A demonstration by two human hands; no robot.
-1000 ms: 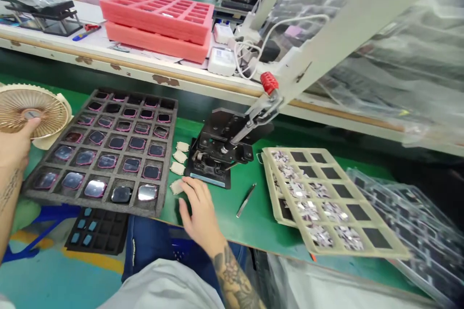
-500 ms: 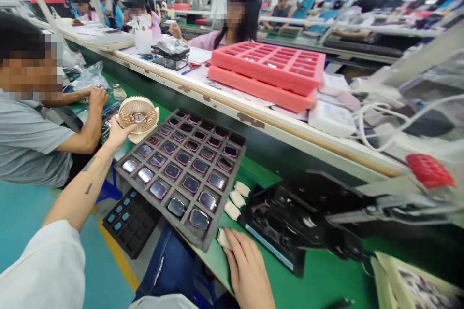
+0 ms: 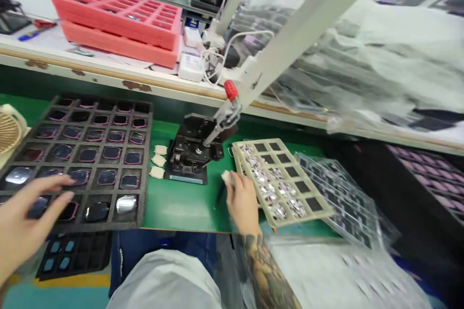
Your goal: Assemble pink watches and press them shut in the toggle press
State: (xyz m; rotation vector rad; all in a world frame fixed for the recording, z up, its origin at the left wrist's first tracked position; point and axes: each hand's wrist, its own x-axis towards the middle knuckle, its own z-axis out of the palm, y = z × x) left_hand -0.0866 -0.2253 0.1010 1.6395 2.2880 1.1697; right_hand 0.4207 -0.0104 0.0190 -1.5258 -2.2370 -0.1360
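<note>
My left hand [image 3: 38, 212] hovers over the dark foam tray [image 3: 144, 193] at the left, thumb and fingers apart, with nothing between them. Rectangular pieces with glossy dark faces and pink edges fill many of its compartments. My right hand [image 3: 242, 198] pinches a small cream pad [image 3: 227, 177] beside the left edge of a cream tray [image 3: 266, 212] of small silvery parts. Three cream pads [image 3: 158, 160] lie on the green mat between the foam tray and a black clamp fixture [image 3: 192, 154] with a red-tipped lever [image 3: 231, 91].
Red foam trays [image 3: 119, 29] are stacked on the shelf behind. Clear plastic trays [image 3: 348, 198] lie right of the cream tray. A slanted white post [image 3: 290, 34] rises behind the fixture. A fan [image 3: 10, 128] stands far left.
The view has swung right. My left hand has let go of the fan and is over the foam tray. My right hand has moved right, past the fixture, with the pad.
</note>
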